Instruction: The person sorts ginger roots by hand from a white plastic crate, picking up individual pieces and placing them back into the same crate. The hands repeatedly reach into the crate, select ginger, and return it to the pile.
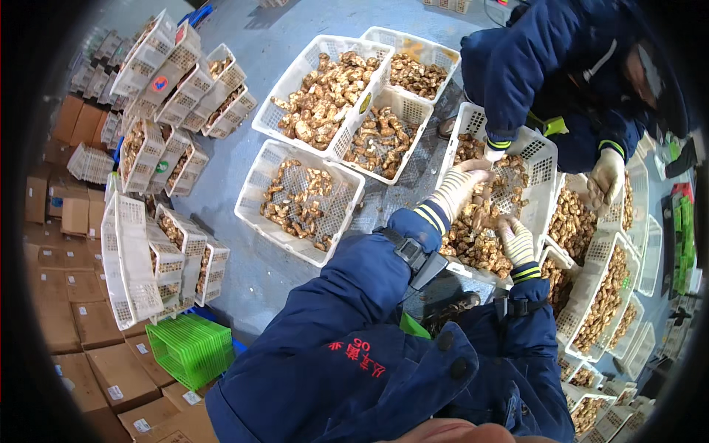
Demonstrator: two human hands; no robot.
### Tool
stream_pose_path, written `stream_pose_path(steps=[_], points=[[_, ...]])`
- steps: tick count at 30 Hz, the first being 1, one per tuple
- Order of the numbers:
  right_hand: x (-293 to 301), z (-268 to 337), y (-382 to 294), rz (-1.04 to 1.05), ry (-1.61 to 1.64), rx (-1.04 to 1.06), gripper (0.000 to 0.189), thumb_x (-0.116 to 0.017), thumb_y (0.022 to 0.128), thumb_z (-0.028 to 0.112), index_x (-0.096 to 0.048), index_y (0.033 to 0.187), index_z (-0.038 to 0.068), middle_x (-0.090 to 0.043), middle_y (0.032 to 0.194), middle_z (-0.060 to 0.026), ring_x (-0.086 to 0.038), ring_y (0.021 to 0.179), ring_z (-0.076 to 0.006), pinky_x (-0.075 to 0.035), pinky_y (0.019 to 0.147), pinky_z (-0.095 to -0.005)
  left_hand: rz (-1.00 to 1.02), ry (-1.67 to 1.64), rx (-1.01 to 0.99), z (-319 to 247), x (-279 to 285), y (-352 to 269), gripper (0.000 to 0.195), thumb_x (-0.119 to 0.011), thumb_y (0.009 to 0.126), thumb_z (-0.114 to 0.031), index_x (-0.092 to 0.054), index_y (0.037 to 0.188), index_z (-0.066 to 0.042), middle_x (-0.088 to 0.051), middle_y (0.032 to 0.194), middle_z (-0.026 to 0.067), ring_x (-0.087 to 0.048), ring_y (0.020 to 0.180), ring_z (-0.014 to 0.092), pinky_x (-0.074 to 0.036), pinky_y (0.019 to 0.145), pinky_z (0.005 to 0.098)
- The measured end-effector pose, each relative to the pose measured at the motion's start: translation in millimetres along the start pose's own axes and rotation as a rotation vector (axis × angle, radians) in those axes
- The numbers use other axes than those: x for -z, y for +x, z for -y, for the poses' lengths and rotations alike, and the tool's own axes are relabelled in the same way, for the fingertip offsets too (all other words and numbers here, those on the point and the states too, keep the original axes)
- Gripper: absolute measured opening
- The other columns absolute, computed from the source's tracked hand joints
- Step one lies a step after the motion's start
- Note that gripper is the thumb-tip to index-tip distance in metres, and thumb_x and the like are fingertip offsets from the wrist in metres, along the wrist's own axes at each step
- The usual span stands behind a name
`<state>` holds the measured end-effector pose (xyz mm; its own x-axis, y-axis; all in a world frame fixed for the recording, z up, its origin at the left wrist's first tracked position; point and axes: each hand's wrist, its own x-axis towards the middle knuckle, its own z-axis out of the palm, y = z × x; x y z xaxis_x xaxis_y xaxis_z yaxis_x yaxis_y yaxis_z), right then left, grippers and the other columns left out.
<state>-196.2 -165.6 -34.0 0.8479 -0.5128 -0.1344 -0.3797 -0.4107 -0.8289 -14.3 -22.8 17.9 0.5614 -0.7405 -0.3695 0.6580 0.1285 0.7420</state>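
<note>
Both my hands, in striped knit gloves, reach into a white perforated plastic crate of brown mushrooms. My left hand is over the crate's near-left part, its fingers close to a co-worker's gloved hand; whether it holds a piece is unclear. My right hand rests at the mushrooms by the crate's lower right, fingertips against them; its grip cannot be made out. To the left, a white crate holds scattered mushrooms, and a fuller crate stands beyond it.
A co-worker in a dark blue jacket bends over the far side, one glove in the same crate. Filled crates crowd the right. Stacked crates, nested green baskets and cardboard boxes stand at the left.
</note>
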Motion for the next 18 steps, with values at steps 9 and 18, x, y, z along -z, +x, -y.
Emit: stream_pose_path(steps=[9, 18], points=[[-32.6, 31.1, 48.0, 0.328, -0.395, 0.182, 0.032, -0.056, 0.088, 0.029, -0.068, 0.101, 0.002, -0.068, 0.089, -0.0216, -0.066, 0.084, -0.0359, -0.052, 0.078, -0.0388, -0.084, -0.206, -0.031, -23.3, -0.3, -10.3, 0.025, -0.057, 0.091, -0.014, -0.058, 0.115, -0.008, -0.067, 0.095, 0.0049, -0.059, 0.068, 0.012, -0.046, 0.055, 0.0235], [-59.8, 38.3, 80.7, 0.284, -0.718, 0.393, 0.024, -0.062, 0.08, 0.023, -0.064, 0.086, 0.0, -0.062, 0.072, -0.0225, -0.061, 0.074, -0.0408, -0.049, 0.069, -0.0465, -0.117, -0.304, -0.071, -40.1, 2.8, -14.6, 0.022, -0.057, 0.092, -0.013, -0.059, 0.114, -0.009, -0.066, 0.096, 0.0043, -0.061, 0.066, 0.012, -0.047, 0.054, 0.0219]])
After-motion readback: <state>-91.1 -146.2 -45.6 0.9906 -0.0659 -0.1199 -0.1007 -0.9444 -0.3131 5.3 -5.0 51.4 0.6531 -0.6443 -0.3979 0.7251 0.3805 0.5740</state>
